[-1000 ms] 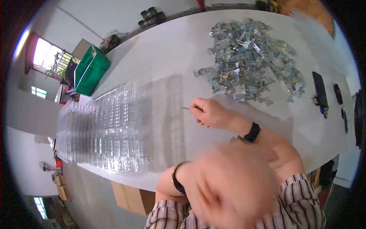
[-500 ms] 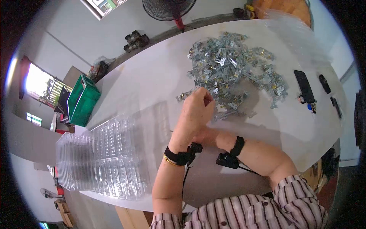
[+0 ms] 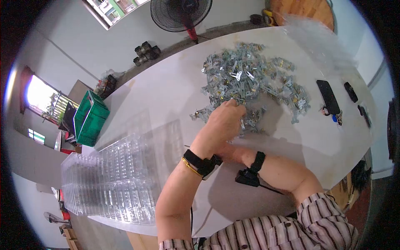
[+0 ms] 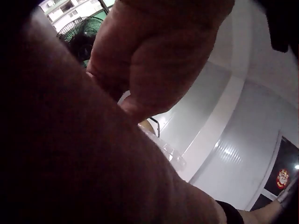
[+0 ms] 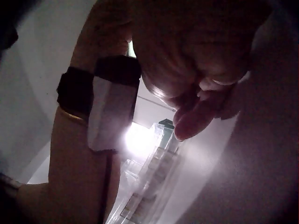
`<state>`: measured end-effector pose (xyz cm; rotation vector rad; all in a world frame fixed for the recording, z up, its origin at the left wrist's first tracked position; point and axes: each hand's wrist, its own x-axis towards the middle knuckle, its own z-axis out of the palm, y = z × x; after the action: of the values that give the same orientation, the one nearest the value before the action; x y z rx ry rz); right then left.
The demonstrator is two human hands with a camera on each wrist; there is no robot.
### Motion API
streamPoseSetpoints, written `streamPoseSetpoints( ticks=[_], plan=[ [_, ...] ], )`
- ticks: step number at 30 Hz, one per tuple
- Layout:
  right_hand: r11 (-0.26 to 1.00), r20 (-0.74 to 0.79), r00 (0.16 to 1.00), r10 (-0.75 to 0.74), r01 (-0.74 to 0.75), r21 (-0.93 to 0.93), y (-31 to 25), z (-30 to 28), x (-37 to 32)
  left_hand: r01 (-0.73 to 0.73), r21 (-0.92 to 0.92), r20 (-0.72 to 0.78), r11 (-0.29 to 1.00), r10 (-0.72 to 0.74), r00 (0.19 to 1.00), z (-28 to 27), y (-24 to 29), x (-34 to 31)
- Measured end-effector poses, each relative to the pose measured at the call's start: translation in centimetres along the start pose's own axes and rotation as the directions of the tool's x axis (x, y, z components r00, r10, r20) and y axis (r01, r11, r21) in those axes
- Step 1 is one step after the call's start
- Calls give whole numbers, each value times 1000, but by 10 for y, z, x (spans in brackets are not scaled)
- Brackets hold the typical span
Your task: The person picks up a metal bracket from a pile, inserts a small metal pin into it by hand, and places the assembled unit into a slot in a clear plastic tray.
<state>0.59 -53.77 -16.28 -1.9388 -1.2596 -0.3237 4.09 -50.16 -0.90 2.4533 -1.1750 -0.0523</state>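
Reaching over the right wrist area, the left hand has its fingertips down at the near side of a pile of small metal parts; whether they pinch a part is unclear. Beneath it, the right hand is mostly hidden, and a thin rod pokes out to its left. The right wrist view shows the right hand with curled fingers gripping the thin rod. In the left wrist view, skin fills much of the picture and no held part shows.
Stacked clear plastic trays stand at the table's left, with a green crate behind them. A phone, keys and small black items lie at the right. Clear plastic bags lie at the far right.
The left hand, blurred near the body at first, has moved forward over the right hand to the metal pile. The right hand has become mostly covered. The head view has shifted.
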Motion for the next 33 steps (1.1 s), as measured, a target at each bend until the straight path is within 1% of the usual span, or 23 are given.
streamPoseSetpoints(
  ticks=[2,3,5,7,9,11,12,14,15,17,18,19,20,21,23,26,27,29,33],
  plan=[
    [983,-146,978,150,-131,131,-29,-33,-4,33,40,60,999,-35,998,4,3,4],
    [984,-146,979,145,-126,129,-32,-37,-1,32,44,56,999,-35,998,5,2,6],
    [940,-92,978,187,-151,306,-35,-44,5,3,53,25,999,-4,1000,7,0,7],
    [866,-31,976,216,-177,467,-37,-50,11,28,82,14,996,-29,999,10,1,6],
    [765,38,972,233,-207,610,-37,-56,17,53,111,0,992,-53,999,12,1,8],
    [640,109,965,238,-240,729,-37,-60,23,78,174,56,982,-89,994,10,3,11],
    [644,108,966,234,-238,727,-36,-60,24,78,178,52,981,-88,995,8,5,9],
    [638,111,952,287,-276,719,-33,-52,23,22,202,-92,979,-4,996,6,12,3],
    [633,107,942,317,-294,716,-31,-47,21,17,204,-88,979,1,996,4,18,2],
    [615,101,917,386,-338,713,-33,-41,18,52,260,12,964,-57,998,4,28,0],
    [612,104,915,389,-341,713,-35,-41,19,52,256,13,965,-57,998,7,31,1],
    [613,140,907,398,-377,695,-36,-43,20,68,303,159,950,-121,980,8,33,2],
    [613,173,897,407,-409,675,-39,-48,24,74,354,299,932,-188,936,9,34,3],
    [614,170,897,409,-408,676,-43,-52,26,70,355,301,932,-185,935,11,35,2],
    [604,174,898,404,-405,687,-51,-60,28,56,331,223,942,-136,965,14,36,-2],
    [588,195,893,405,-418,693,-52,-63,25,71,325,202,943,-142,969,13,35,-4],
    [588,195,894,403,-416,694,-49,-60,25,73,327,202,942,-145,969,14,33,-4],
    [540,228,887,401,-430,724,-44,-54,25,27,334,217,942,-105,970,16,29,-3],
    [548,236,870,432,-461,698,-44,-52,23,-21,371,271,928,-86,959,13,30,-3]
  ],
)
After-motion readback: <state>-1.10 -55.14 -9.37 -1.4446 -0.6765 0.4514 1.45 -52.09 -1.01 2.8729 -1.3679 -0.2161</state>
